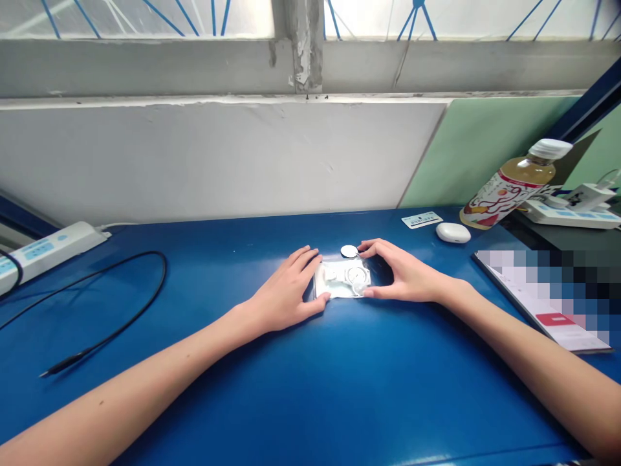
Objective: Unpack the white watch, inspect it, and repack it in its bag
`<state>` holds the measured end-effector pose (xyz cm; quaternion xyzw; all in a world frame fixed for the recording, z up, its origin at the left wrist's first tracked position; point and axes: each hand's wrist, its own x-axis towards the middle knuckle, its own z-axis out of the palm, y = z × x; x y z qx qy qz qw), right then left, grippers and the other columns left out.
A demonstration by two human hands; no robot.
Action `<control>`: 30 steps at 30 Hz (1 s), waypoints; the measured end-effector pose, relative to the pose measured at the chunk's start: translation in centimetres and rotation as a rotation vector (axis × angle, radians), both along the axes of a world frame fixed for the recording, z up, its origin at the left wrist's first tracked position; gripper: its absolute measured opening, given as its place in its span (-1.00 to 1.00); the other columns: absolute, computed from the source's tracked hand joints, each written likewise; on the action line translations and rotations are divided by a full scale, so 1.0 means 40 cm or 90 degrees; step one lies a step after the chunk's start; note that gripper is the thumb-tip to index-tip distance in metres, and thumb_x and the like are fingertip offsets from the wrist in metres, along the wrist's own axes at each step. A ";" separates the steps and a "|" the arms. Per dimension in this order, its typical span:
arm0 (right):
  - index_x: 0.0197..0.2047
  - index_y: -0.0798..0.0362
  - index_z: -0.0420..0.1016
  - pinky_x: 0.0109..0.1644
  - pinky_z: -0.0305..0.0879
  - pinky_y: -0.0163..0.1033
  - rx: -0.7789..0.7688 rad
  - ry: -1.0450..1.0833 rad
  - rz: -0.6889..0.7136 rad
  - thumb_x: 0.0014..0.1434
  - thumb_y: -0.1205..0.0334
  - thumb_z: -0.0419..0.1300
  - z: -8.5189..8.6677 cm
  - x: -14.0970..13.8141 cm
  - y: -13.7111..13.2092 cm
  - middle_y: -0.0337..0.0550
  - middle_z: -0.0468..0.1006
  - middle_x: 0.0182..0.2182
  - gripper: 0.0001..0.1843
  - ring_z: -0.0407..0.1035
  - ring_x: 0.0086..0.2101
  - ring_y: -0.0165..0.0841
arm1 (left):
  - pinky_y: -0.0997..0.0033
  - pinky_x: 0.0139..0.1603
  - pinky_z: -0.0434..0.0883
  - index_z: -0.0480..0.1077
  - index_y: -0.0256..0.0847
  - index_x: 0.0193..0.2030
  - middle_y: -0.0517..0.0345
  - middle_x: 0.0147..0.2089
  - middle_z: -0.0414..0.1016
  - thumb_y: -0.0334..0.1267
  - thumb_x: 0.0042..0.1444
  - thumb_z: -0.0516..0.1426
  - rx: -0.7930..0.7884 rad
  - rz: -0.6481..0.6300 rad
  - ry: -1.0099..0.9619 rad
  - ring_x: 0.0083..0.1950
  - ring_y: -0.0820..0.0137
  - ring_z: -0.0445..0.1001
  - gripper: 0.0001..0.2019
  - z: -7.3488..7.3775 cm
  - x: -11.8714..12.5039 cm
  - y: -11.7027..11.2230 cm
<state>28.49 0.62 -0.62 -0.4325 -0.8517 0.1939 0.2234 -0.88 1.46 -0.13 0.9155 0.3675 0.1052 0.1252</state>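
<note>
A small clear plastic packet [343,279] with a round metal piece inside lies flat on the blue table [310,388]. My left hand [286,291] rests flat at the packet's left edge, its fingers stretched out and its thumb at the near left corner. My right hand [402,275] spans the right edge, with the thumb at the near corner and the forefinger reaching the far corner. Just beyond the packet lies a small white disc [348,250], next to my right forefinger tip.
A white power strip [46,249] and a black cable [116,310] lie at the left. At the right are a white earbud case [453,232], a small card [422,220], a tilted drink bottle [517,184], a second power strip [572,213] and a clipboard with paper [543,301].
</note>
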 end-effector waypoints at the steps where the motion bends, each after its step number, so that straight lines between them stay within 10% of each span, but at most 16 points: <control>1: 0.06 -0.01 0.31 0.20 0.31 0.15 0.002 -0.001 0.002 0.04 -0.13 0.39 0.000 0.000 0.000 0.15 0.41 0.16 -0.37 0.35 0.15 0.02 | -0.13 0.43 0.13 0.14 -0.44 0.40 -0.29 0.47 0.10 0.05 0.29 0.07 0.000 -0.001 0.002 0.51 -0.05 -0.04 -0.29 -0.001 0.000 0.000; 17: 0.40 -0.01 0.21 0.31 0.17 0.23 0.058 -0.128 0.061 0.09 -0.20 0.33 0.019 0.019 -0.007 0.17 0.17 0.39 -0.09 0.14 0.31 0.13 | -0.14 0.43 0.12 0.19 -0.37 0.39 -0.26 0.47 0.10 0.16 0.32 0.02 0.003 -0.010 0.005 0.52 -0.05 -0.05 -0.30 0.001 -0.003 -0.001; 24: 0.11 -0.10 0.55 0.07 0.42 0.00 0.175 0.028 0.094 0.30 0.24 0.18 0.037 -0.014 -0.023 -0.01 0.61 0.01 -0.66 0.49 -0.01 -0.15 | -0.10 0.43 0.15 0.24 -0.35 0.34 -0.24 0.43 0.19 0.06 0.40 -0.05 0.007 -0.024 -0.029 0.49 0.00 0.04 -0.42 0.000 -0.005 0.000; 30: -0.19 0.05 0.58 -0.16 0.51 -0.11 -0.032 0.266 -0.100 0.27 0.07 0.23 0.039 -0.043 -0.027 -0.04 0.68 -0.25 -0.77 0.56 -0.26 -0.21 | -0.06 0.40 0.22 -0.23 -0.27 0.51 -0.28 0.46 0.08 -0.03 0.23 0.18 -0.001 0.009 -0.135 0.45 0.02 0.14 -0.12 -0.005 -0.006 -0.005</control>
